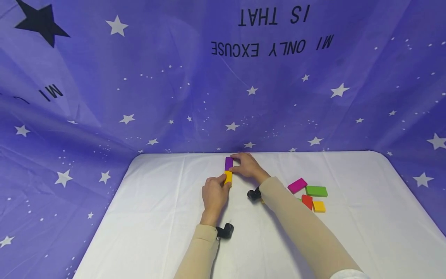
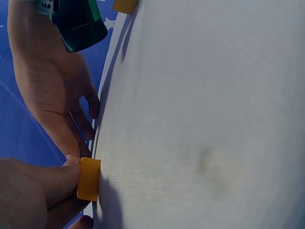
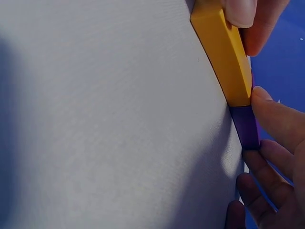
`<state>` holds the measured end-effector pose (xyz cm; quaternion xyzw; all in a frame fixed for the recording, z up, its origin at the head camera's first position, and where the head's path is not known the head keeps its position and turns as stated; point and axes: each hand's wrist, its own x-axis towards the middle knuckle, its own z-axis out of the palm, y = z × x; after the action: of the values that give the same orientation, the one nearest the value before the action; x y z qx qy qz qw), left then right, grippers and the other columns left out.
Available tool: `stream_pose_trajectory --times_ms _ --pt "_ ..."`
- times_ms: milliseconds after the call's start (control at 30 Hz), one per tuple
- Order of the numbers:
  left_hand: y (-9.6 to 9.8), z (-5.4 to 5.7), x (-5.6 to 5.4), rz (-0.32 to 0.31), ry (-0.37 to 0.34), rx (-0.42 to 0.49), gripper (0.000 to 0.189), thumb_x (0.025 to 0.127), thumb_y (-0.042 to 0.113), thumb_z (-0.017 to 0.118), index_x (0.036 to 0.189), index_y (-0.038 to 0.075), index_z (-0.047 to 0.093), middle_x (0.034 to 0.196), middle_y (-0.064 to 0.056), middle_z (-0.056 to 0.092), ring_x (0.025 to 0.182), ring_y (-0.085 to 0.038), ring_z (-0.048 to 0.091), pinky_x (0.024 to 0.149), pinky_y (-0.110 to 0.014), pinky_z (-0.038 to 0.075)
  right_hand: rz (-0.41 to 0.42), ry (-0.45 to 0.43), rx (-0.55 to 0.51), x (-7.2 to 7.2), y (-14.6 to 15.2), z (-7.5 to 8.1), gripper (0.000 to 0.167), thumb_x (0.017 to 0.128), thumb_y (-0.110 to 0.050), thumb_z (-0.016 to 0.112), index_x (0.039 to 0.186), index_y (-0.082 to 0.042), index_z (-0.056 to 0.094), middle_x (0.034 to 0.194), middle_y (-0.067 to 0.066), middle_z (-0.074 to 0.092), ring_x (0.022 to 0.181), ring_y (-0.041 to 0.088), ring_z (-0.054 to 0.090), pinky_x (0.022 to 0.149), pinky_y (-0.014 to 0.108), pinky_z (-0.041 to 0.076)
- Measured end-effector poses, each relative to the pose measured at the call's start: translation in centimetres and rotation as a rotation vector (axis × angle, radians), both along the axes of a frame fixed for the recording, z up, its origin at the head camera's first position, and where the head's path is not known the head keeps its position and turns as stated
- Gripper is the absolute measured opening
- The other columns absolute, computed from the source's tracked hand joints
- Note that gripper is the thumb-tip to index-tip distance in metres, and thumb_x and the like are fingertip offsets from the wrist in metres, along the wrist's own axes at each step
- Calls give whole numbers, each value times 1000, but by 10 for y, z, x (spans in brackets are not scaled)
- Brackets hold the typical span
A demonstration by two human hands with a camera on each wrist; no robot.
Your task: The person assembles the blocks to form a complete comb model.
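Observation:
A yellow block (image 1: 228, 178) and a purple block (image 1: 229, 163) lie end to end near the table's far edge, the purple one farther back. My left hand (image 1: 214, 195) grips the yellow block between thumb and fingers. The purple block is pinched by my right hand (image 1: 248, 166), its thumb near the join and a finger at the far end. In the right wrist view the yellow block (image 3: 224, 57) touches the purple block (image 3: 246, 128) end on. The left wrist view shows only the near end of the gripped yellow block (image 2: 89, 179); the purple one is hidden there.
Right of my right forearm lie a magenta block (image 1: 297, 186), a green block (image 1: 316, 191), a red block (image 1: 307, 202) and a small yellow block (image 1: 319, 206). The sleeve partly covers others. A starry purple cloth (image 1: 195, 97) rises behind the white table (image 1: 146, 217).

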<state>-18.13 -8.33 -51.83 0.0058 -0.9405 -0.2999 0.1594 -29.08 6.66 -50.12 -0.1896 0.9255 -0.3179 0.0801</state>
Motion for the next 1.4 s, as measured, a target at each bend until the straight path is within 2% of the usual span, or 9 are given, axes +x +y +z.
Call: stream_pose_trajectory --times_ms 167,300,500,667,800,1000,1133,1233,1400 --pt "-2 -3 -2 -11 41 -25 35 82 21 83 115 10 78 98 -11 76 93 -33 66 77 -50 51 4 14 -21 2 0 -1 61 88 -28 79 140 -4 59 142 14 58 136 36 46 119 47 30" --pt "-5 -2 -4 -38 37 -53 34 81 22 84 112 10 78 96 -10 76 90 -32 66 73 -49 52 -5 28 -23 3 -1 -3 61 88 -28 79 140 -3 59 142 13 58 136 35 46 118 45 30" --pt "-14 9 -9 -86 -49 -24 35 84 27 82 115 10 78 106 -10 76 95 -37 70 76 -50 55 -32 47 -34 6 2 -4 65 88 -31 78 142 -2 55 144 15 56 136 36 46 118 46 31" --pt "-28 22 -18 -93 -143 35 36 89 28 77 120 11 75 117 -9 74 110 -34 67 91 -48 55 -75 62 -78 17 19 7 63 90 -36 75 142 -6 56 140 14 59 127 34 55 111 49 41" --pt "-37 29 -26 -151 -162 59 37 91 25 75 125 10 72 122 -9 71 119 -33 64 101 -49 50 -101 64 -114 35 41 23 59 92 -37 72 141 -8 57 138 12 60 121 33 58 105 52 45" --pt "-45 27 -37 -277 -149 52 40 93 24 74 130 10 69 133 -8 66 127 -32 58 111 -46 42 -116 90 -91 69 73 36 55 94 -35 70 139 -6 59 137 14 60 119 35 57 103 54 45" --pt "-50 25 -44 -319 -136 42 42 92 22 74 132 10 67 136 -9 64 129 -32 57 112 -46 40 -121 147 -63 93 86 38 53 93 -33 72 136 -4 61 126 16 66 112 35 60 96 52 49" --pt "-52 25 -49 -345 -158 39 44 94 24 73 135 13 65 140 -8 61 132 -32 54 114 -46 38 -133 194 -26 110 92 37 52 91 -34 74 132 -3 64 117 16 68 108 35 59 91 50 50" --pt "-51 24 -58 -394 -195 17 47 95 29 71 139 17 62 147 -3 56 137 -30 49 117 -45 35 -139 263 59 138 100 31 51 88 -33 79 126 -2 67 114 15 69 106 35 58 89 48 51"
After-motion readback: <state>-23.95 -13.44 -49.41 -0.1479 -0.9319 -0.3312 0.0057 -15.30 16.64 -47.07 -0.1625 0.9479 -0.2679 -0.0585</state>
